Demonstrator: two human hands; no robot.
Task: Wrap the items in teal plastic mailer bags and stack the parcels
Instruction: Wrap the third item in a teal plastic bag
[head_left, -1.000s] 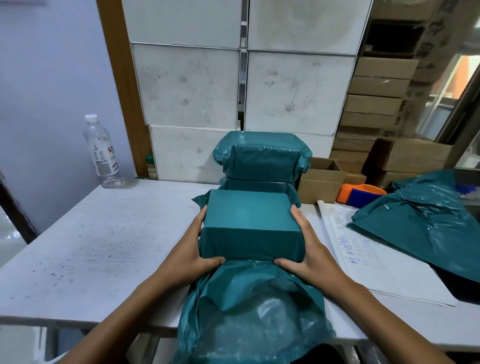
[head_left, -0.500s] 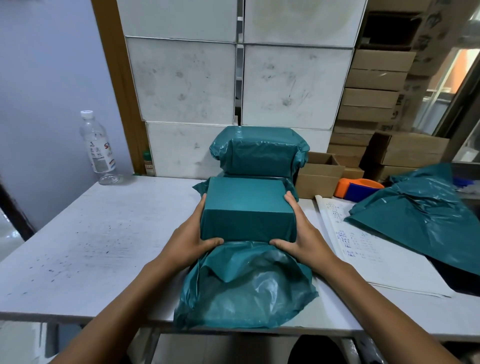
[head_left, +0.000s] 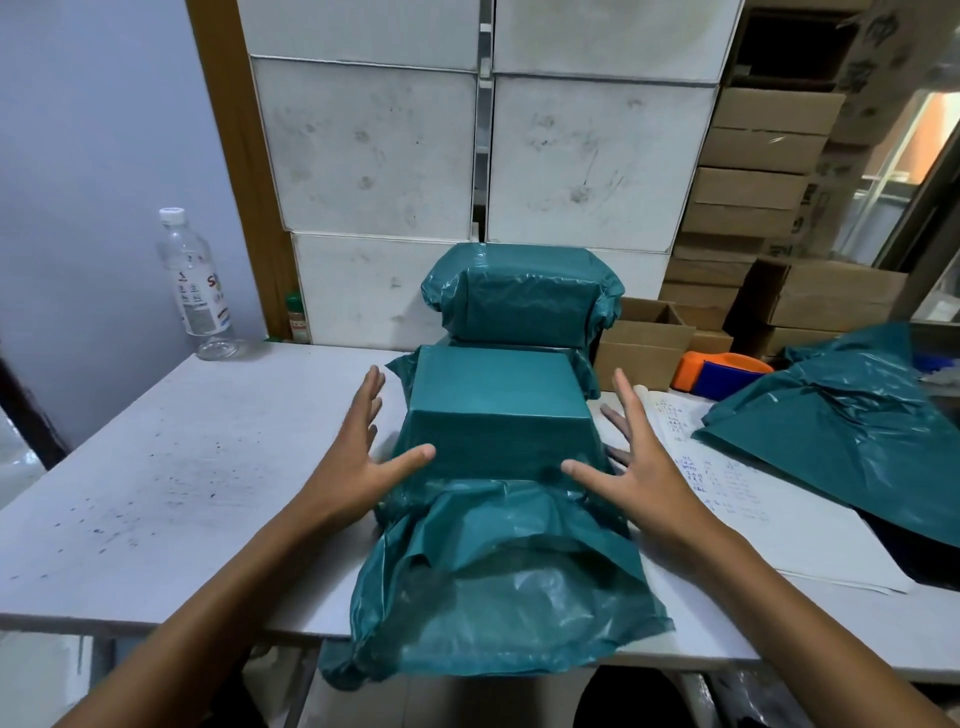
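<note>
A box-shaped item in a teal mailer bag (head_left: 496, 402) sits on the white table (head_left: 171, 467), its loose open end (head_left: 498, 582) trailing over the front edge. Behind it, wrapped teal parcels (head_left: 524, 306) stand stacked against the wall. My left hand (head_left: 358, 457) hovers open just left of the bagged box, thumb near its front corner. To the right of the box is my right hand (head_left: 634, 462), open with fingers spread. Neither hand grips the box.
A pile of empty teal bags (head_left: 841, 421) lies at the right over a sheet of written paper (head_left: 727, 493). An orange and blue tape dispenser (head_left: 719, 371) and small cardboard boxes (head_left: 641, 343) sit behind. A water bottle (head_left: 195, 286) stands at the back left.
Both hands have let go of the bagged box's sides and opened, moving slightly outward. The box has stayed in place in front of the stack.
</note>
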